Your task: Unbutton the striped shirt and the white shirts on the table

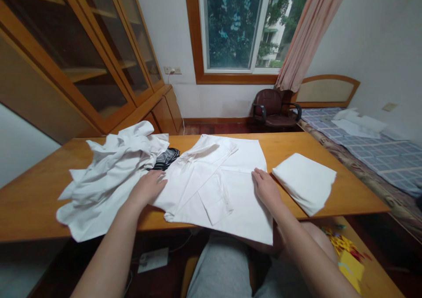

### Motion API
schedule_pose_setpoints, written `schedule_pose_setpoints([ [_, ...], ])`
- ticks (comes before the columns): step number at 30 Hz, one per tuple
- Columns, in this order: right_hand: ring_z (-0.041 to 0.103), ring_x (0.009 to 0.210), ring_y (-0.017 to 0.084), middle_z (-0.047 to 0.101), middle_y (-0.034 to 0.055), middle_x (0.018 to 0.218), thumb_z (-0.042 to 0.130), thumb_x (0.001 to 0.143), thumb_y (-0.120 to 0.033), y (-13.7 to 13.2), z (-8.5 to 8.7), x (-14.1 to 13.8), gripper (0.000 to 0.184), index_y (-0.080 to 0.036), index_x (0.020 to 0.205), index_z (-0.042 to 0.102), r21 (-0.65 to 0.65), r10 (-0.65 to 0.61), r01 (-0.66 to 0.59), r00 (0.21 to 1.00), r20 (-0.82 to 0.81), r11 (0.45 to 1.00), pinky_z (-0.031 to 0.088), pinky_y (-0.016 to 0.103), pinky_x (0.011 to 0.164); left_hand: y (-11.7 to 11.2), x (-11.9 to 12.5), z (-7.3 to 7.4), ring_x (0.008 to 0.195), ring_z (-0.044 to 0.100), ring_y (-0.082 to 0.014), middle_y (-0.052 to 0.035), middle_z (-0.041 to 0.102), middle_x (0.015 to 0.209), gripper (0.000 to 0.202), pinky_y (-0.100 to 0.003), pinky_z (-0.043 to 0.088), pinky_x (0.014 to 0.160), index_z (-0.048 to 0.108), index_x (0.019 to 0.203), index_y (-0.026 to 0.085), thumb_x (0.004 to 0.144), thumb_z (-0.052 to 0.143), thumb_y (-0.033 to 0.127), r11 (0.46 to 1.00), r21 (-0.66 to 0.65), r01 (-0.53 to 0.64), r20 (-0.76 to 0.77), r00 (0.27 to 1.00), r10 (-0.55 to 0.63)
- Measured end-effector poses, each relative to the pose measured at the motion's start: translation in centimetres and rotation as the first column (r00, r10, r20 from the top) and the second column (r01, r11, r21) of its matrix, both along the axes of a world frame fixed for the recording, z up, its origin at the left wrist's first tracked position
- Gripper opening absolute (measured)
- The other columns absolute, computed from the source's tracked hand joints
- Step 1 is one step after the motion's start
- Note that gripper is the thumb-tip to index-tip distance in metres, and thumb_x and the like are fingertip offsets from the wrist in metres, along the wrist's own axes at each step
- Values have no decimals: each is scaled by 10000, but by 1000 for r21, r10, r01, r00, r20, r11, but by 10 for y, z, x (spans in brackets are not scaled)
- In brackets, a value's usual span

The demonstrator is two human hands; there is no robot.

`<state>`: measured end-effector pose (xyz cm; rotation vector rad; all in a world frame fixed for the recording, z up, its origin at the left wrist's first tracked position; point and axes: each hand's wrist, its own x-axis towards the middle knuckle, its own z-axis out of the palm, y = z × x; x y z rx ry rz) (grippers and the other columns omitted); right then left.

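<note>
A white shirt (240,192) is spread on the desk in front of me, its sleeve folded across the body and its lower right corner past the front edge. At its left side my left hand (150,187) has fingers and thumb closed on the cloth. My right hand (266,188) lies on the right edge, fingers stretched out over the fabric. A rumpled heap of white clothes (115,170) lies left of my left hand. Behind that hand is a black striped cloth (166,158). Right of my right hand sits a neatly folded white garment (305,179).
The wooden desk (29,201) has its front edge close to my lap. A glass-doored cabinet (89,56) stands at the left; a brown armchair (272,107) is beyond the desk. On the right is a bed (365,153). Yellow items (351,269) lie low at the right.
</note>
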<state>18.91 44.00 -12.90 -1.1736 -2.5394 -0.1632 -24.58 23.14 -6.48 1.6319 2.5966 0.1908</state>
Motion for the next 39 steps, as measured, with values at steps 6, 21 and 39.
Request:
schedule_pose_setpoints([
  [6,447,1374,302,554,115,1448,438,988,-250,-21,2,-23,387,-170,1325,611,-20,37,-38,999,-24,999,269,524,1180,15,14,-12,1193,591,-327,-169,603,1331,529,-424,438,1035,533,1375,145,894,469,354,999,-23,-41,-34,999,40],
  [21,416,1406,292,489,112,1508,404,996,-329,-5,-8,-6,447,-195,1397,551,-97,31,-33,999,-23,995,316,505,1163,17,5,-6,1121,638,-353,-195,676,1223,577,-413,481,920,558,1346,161,890,448,497,981,-93,-170,-16,986,169],
  [39,419,1402,288,490,105,1508,402,999,-335,-5,-3,-2,450,-193,1398,554,-123,24,-27,1000,-19,992,306,506,1169,16,22,36,798,647,-244,-62,706,859,385,-284,419,670,590,797,201,810,450,560,992,-32,-122,269,955,126],
])
